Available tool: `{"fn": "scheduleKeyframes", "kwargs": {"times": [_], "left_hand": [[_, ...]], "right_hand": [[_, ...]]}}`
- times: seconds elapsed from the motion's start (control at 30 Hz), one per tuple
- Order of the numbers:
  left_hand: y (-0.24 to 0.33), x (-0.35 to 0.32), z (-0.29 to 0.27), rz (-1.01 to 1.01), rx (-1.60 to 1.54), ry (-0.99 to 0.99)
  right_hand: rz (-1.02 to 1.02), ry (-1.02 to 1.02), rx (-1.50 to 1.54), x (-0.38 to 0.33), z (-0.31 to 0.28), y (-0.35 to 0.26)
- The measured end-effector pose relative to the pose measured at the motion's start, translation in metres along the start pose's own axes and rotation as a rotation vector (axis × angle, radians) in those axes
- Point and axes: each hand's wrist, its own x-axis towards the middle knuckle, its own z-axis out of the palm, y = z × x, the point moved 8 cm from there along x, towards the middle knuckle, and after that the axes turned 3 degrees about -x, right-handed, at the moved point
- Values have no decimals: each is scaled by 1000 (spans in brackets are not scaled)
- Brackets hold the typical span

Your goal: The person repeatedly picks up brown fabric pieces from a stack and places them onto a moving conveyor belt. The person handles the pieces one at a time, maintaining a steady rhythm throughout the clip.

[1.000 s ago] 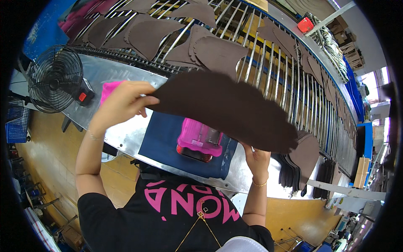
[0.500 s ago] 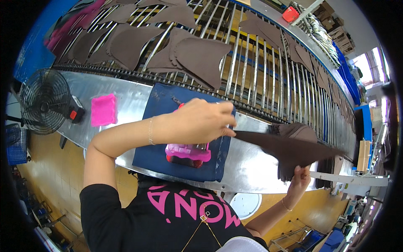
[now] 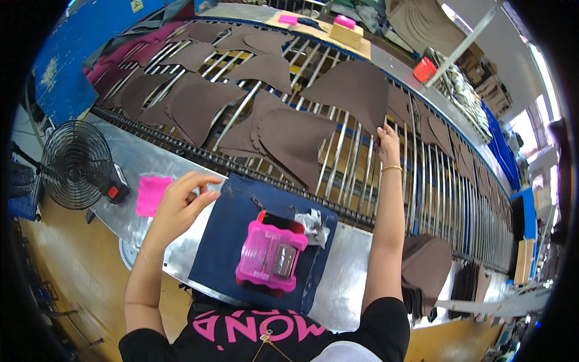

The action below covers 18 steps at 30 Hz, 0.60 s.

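My right hand point(image 3: 389, 143) reaches out over the roller rack and pinches the near right corner of a dark brown cut piece point(image 3: 353, 90). That piece lies partly on the rollers. My left hand point(image 3: 184, 205) hovers beside a pink scalloped tray point(image 3: 153, 196); its thumb and forefinger are apart, holding nothing. Between my arms, a pink plastic holder point(image 3: 256, 256) with a small dark block point(image 3: 284, 260) in it sits on a navy cloth point(image 3: 211, 253). A crumpled white wad point(image 3: 313, 228) lies behind the holder.
The roller rack point(image 3: 368, 175) carries several brown pieces, including an overlapping stack point(image 3: 283, 136). A brown stack point(image 3: 425, 265) rests on the metal table point(image 3: 347, 265) at right. A black fan point(image 3: 75, 166) stands at left. A blue panel point(image 3: 66, 66) borders the rack's far left.
My right hand has moved from the table's right side to the rack, with a brown piece. My left hand has let go of the brown piece and drawn back left, uncovering the pink holder.
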Motion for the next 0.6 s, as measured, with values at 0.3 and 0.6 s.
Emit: {"fn": "scheduleKeyframes", "kwargs": {"times": [0.3,0.6], "left_hand": [[-53,-59,-40,-371,-2,248],[-45,-56,-29,-394,-9,238]], "right_hand": [[109,-18,-258,107,57,59],[-22,261,-866,88,48,44]]}}
